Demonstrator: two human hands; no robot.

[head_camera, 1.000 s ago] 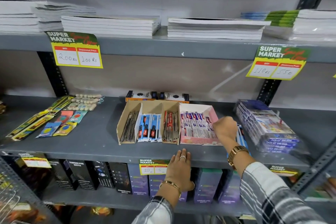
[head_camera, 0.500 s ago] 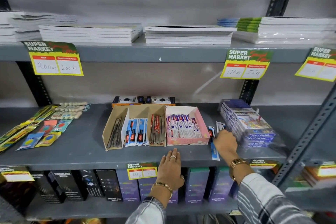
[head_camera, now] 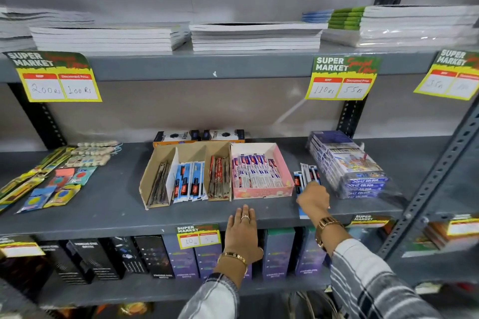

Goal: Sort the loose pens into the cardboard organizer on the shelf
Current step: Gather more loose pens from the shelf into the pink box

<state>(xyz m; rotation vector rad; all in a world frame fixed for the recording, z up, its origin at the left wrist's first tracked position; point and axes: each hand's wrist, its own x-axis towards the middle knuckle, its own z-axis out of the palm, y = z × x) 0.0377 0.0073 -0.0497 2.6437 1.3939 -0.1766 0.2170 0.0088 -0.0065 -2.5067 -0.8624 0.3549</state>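
Note:
The brown cardboard organizer stands mid-shelf with three slots: dark pens on the left, blue-and-white packets in the middle, red-labelled pens on the right. A pink box of white packets touches its right side. The loose pens, in blue and white packets, lie right of the pink box. My right hand sits on their near ends with its fingers curled down over them. My left hand lies flat on the shelf's front edge, holding nothing.
A wrapped stack of colour-pencil boxes lies right of the loose pens. Two small boxes stand behind the organizer. Yellow and blue packets cover the shelf's left end. Notebooks are stacked on the shelf above, with a metal upright at right.
My view has shifted right and closer. My right hand has moved from the pink box's right edge down onto the loose pens. My left hand has stayed on the shelf edge.

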